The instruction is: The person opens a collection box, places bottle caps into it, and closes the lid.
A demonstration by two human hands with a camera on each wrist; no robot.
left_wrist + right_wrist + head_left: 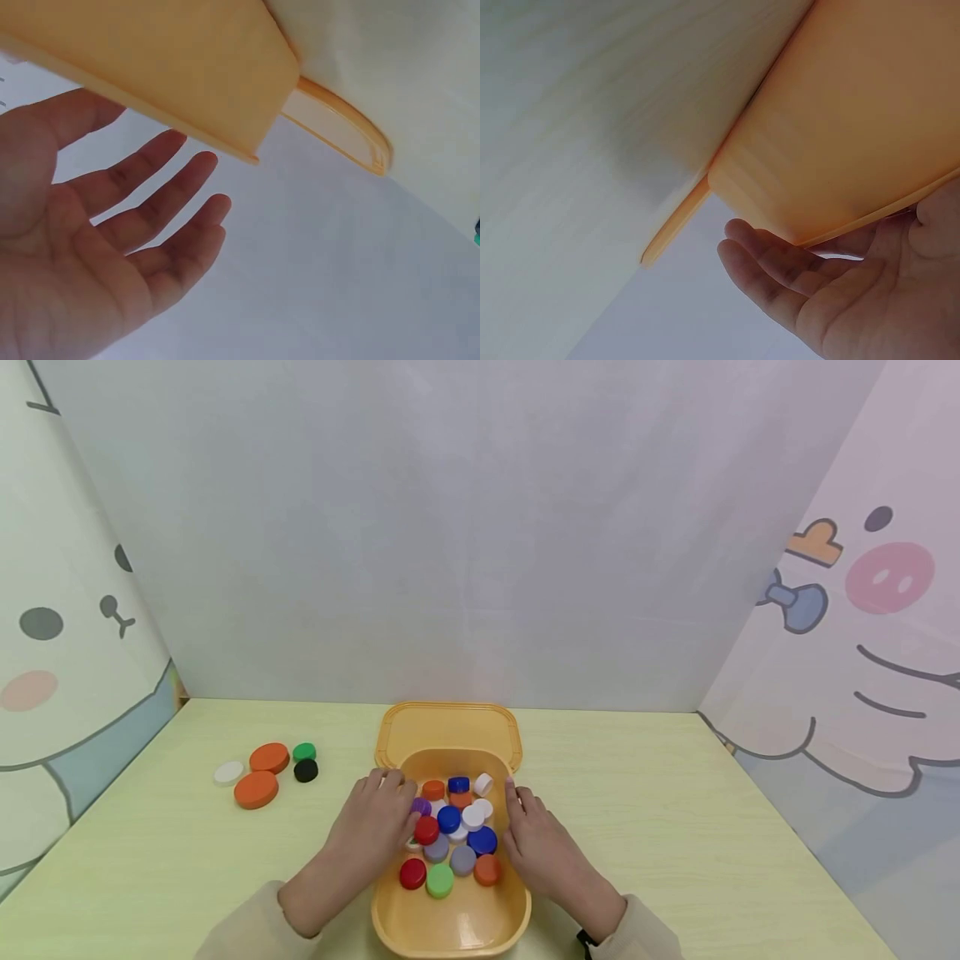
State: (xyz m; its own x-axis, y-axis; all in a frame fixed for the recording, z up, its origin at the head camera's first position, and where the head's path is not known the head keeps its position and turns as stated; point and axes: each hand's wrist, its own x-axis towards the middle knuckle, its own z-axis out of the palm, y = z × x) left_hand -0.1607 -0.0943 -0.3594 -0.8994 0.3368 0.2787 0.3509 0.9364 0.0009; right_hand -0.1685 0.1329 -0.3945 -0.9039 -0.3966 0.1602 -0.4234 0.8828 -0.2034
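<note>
A yellow-orange plastic box (457, 935) stands in front of me, holding a heap of bottle caps in blue, white, red, purple, green, grey and orange. My left hand (375, 814) is at the left rim, its thumb inside beside a purple cap (422, 807) and a red cap (427, 830). In the left wrist view its other fingers (150, 217) spread loosely, outside the box wall. Over the right rim lies my right hand (543, 843), index finger straight and thumb inside near the caps. The right wrist view shows loosely bent fingers (780, 270) outside the wall.
Behind the box lies its matching lid (450, 735). On the table's left side are several loose caps: two large orange caps (257, 790), a white cap (228, 773), a green cap (304, 752) and a black cap (306, 770). A grey cloth backdrop (465, 568) closes off the back.
</note>
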